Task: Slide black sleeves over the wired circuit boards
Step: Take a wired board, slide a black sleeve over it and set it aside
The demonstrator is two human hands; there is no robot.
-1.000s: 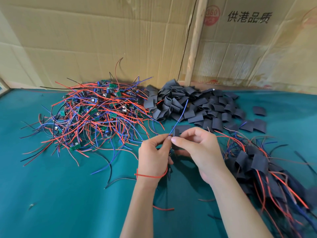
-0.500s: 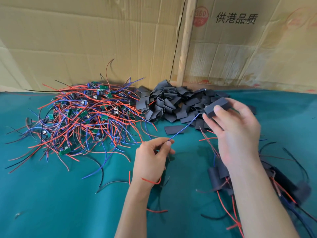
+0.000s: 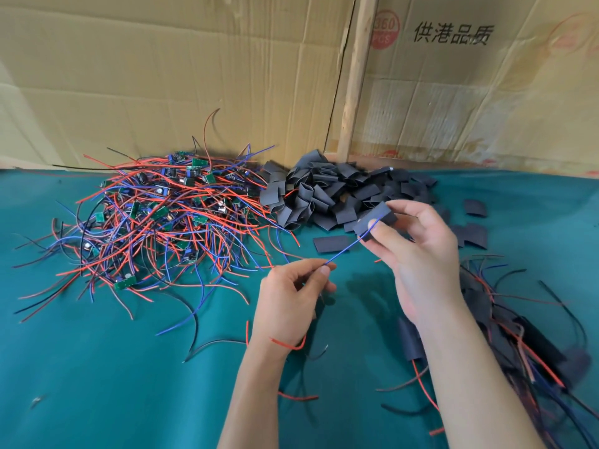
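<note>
My left hand point(image 3: 293, 298) pinches a wired circuit board by its wires; the board itself is hidden in my palm, and a red wire curls at my wrist. Its blue wire point(image 3: 351, 246) runs up and right to a black sleeve point(image 3: 374, 223). My right hand point(image 3: 418, 251) holds that sleeve between thumb and fingers, above the green cloth, with the blue wire's tip lying at the sleeve. A tangle of wired circuit boards point(image 3: 162, 222) lies at the left. A heap of loose black sleeves point(image 3: 327, 192) lies behind my hands.
Sleeved boards with trailing wires point(image 3: 518, 338) are piled at the right, under my right forearm. A single flat sleeve point(image 3: 330, 244) lies on the green cloth point(image 3: 97, 367). Cardboard walls point(image 3: 194, 76) and a wooden post point(image 3: 356, 79) close off the back.
My right hand left my left hand, reached back to the sleeve heap and picked up a sleeve, then brought it down to the blue wire's tip. My left hand kept its hold.
</note>
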